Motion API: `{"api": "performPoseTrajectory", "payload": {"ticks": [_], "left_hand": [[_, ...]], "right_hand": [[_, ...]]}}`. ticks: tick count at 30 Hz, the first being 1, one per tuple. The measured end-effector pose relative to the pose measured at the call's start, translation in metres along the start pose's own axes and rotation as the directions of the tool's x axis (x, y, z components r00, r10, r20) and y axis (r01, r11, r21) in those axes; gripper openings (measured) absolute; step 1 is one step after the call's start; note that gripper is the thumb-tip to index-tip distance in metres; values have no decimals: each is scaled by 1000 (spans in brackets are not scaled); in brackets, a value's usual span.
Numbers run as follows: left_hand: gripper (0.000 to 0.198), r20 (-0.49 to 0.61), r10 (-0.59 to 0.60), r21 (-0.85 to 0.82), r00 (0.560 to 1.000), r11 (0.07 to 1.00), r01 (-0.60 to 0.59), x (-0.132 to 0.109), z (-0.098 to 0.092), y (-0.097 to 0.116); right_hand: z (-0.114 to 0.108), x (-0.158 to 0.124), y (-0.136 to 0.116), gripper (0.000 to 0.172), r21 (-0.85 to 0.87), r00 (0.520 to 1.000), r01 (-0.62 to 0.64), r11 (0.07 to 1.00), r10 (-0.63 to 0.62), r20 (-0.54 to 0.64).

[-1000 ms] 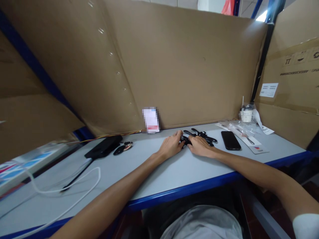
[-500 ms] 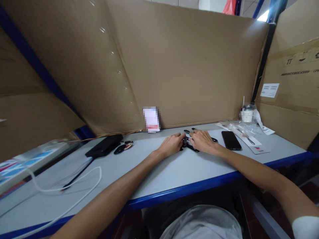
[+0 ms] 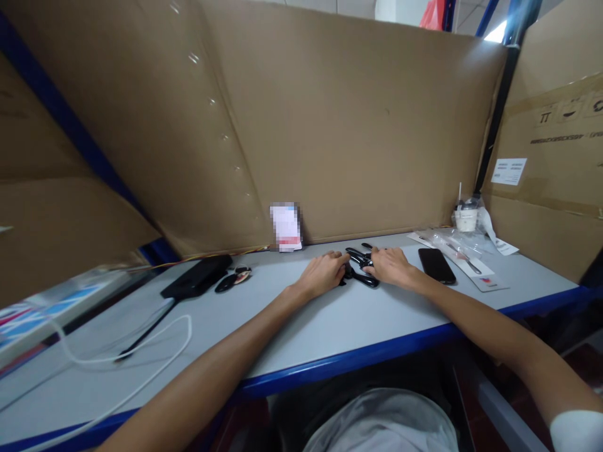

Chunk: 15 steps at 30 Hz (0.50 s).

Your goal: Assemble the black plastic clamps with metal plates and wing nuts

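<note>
Over the grey tabletop my left hand [image 3: 325, 273] is closed, fingers curled round the dark end of a black-handled tool [image 3: 365, 278]. One smooth black handle of it points right, toward my other hand. My right hand [image 3: 391, 265] is closed too, its fingertips on a second black piece [image 3: 357, 254] with glossy, rounded handles. My fingers hide much of both pieces, so their exact kind is unclear. Just beyond lies a thin black-handled item [image 3: 366, 245], partly behind the right hand.
A black phone [image 3: 437, 265] lies right of my hands. Farther right are a packaging card [image 3: 490, 282], clear plastic and a cup [image 3: 466, 216]. A blurred upright card [image 3: 286, 227] leans on the cardboard wall [image 3: 353, 125]. Leftward are a black box [image 3: 198, 276], keys [image 3: 227, 282] and a white cable [image 3: 188, 333].
My right hand has shifted slightly right, its fingers now curled in closer round the black piece. More of the black handles shows between my hands. The left hand has barely moved.
</note>
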State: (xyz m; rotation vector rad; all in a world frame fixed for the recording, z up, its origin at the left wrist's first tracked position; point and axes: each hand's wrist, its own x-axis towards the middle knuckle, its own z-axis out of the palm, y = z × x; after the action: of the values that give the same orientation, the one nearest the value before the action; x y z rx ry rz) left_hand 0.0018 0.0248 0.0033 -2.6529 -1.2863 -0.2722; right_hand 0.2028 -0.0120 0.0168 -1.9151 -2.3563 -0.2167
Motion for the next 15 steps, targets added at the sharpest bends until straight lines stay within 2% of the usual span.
{"api": "performPoseTrajectory", "payload": {"ticks": [4,7,9,12,15], "left_hand": [[35,15,22,40,1000,999,-22,2,2,-3],[45,44,52,41,998,998,-53,2,5,-5],[45,47,59,34,997,998,-61,2,7,-6],[45,20,80,17,997,997,-80,0,9,-6],[48,-10,109,-8,994,994,-109,0,10,-5]], "right_hand": [[-7,3,11,36,32,986,15,999,-20,164],[-5,9,14,30,141,968,3,990,-38,248],[-4,13,14,30,219,967,-9,976,-47,249],[-2,17,13,27,285,983,-39,958,-15,183],[-2,17,13,24,385,981,-82,919,6,195]]}}
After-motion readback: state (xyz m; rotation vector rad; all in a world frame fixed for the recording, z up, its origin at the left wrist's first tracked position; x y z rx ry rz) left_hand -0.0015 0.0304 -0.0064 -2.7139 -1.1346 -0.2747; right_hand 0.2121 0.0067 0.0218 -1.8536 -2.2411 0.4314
